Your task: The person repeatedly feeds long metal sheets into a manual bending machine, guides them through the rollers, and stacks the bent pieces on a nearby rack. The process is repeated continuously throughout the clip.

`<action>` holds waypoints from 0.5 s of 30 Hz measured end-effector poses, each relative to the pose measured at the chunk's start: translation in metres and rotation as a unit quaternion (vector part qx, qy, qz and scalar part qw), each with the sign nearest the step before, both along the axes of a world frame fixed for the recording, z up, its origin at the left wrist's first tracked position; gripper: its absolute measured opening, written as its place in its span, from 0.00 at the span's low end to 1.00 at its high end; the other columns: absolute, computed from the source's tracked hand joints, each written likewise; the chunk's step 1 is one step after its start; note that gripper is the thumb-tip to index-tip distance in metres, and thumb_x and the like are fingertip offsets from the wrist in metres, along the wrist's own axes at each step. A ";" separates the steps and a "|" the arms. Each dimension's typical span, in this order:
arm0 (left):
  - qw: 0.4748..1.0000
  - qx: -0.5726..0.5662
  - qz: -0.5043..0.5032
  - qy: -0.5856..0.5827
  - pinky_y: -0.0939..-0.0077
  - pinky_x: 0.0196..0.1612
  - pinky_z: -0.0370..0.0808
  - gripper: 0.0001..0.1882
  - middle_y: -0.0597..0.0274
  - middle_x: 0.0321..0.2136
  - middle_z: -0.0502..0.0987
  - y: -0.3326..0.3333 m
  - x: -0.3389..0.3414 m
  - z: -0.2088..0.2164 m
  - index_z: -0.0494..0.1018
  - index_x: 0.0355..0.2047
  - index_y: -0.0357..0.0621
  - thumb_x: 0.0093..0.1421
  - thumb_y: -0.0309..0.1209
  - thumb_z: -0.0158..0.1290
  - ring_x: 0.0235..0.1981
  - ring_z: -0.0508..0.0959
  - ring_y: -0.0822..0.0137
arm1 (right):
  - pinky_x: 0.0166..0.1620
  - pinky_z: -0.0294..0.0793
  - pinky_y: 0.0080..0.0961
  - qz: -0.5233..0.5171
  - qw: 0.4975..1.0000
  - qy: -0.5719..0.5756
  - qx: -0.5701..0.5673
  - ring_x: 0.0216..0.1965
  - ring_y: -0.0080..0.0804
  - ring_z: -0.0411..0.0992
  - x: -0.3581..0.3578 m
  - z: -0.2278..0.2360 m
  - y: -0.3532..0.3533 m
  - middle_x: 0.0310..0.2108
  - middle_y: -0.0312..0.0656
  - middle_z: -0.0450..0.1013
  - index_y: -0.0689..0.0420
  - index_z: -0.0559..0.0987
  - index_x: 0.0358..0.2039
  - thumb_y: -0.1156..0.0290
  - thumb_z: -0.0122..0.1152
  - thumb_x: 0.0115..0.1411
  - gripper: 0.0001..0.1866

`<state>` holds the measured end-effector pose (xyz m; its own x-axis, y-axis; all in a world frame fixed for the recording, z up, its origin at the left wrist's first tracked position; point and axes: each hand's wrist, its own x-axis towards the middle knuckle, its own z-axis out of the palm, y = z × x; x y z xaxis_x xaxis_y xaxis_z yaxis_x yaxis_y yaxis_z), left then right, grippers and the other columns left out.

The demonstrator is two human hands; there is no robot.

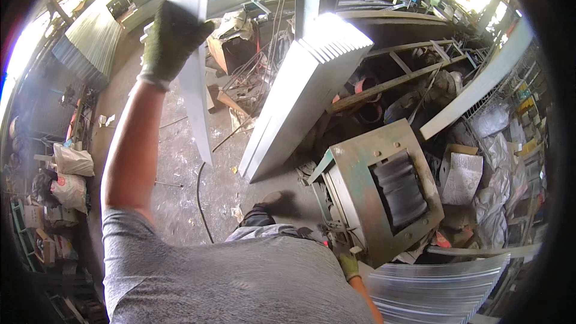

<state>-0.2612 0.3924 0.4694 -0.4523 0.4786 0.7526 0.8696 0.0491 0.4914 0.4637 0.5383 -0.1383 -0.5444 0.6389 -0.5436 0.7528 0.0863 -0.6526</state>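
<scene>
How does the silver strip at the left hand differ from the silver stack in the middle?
The strip is a single piece; the stack has many layered pieces. The strip narrows to a pointed lower end; the stack looks broad and thick. The left hand touches the strip, not the stack. Both are long and silver.

The head view looks steeply down from the wearer's own head, wide and fisheye, ringed by a dark rim. Nearest, at six o'clock, is the wearer's grey shirt (240,276); the left hand (163,48) shows between ten and eleven, the right hand (348,266) at five. The floor (180,204) recedes toward twelve.
</scene>
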 end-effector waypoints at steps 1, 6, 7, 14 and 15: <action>1.000 -0.009 0.004 0.001 0.74 0.42 0.78 0.24 0.72 0.31 0.77 0.012 -0.020 -0.005 0.70 0.41 0.49 0.61 0.40 0.77 0.35 0.76 0.75 | 0.40 0.77 0.37 0.101 0.989 -0.084 0.064 0.37 0.32 0.79 0.017 -0.017 -0.005 0.35 0.36 0.82 0.56 0.88 0.46 0.61 0.65 0.68 0.14; 0.999 -0.015 0.028 0.016 0.63 0.49 0.80 0.36 0.55 0.41 0.80 0.102 -0.124 -0.061 0.70 0.52 0.41 0.55 0.45 0.78 0.41 0.80 0.60 | 0.45 0.80 0.44 0.037 0.984 -0.175 -0.020 0.43 0.37 0.83 0.027 -0.018 -0.020 0.40 0.38 0.85 0.56 0.88 0.48 0.63 0.64 0.69 0.14; 0.999 -0.026 0.032 0.014 0.62 0.48 0.81 0.38 0.55 0.41 0.80 0.118 -0.143 -0.079 0.69 0.54 0.40 0.54 0.45 0.78 0.43 0.80 0.60 | 0.46 0.80 0.43 -0.015 0.985 -0.165 -0.049 0.44 0.37 0.82 0.015 -0.003 -0.017 0.40 0.39 0.85 0.56 0.88 0.49 0.63 0.64 0.69 0.14; 0.993 -0.058 -0.020 -0.099 0.59 0.61 0.80 0.52 0.43 0.52 0.81 0.224 -0.240 -0.205 0.65 0.63 0.35 0.47 0.46 0.81 0.54 0.84 0.48 | 0.50 0.79 0.42 -0.147 0.974 -0.126 -0.119 0.47 0.37 0.82 -0.090 0.109 0.008 0.44 0.40 0.84 0.57 0.87 0.52 0.63 0.64 0.70 0.15; 0.991 -0.070 0.001 -0.112 0.57 0.58 0.82 0.53 0.42 0.51 0.82 0.236 -0.246 -0.220 0.66 0.64 0.36 0.45 0.46 0.82 0.52 0.85 0.45 | 0.50 0.79 0.42 -0.146 0.974 -0.127 -0.120 0.48 0.37 0.82 -0.101 0.118 0.009 0.45 0.40 0.84 0.57 0.87 0.52 0.63 0.64 0.70 0.15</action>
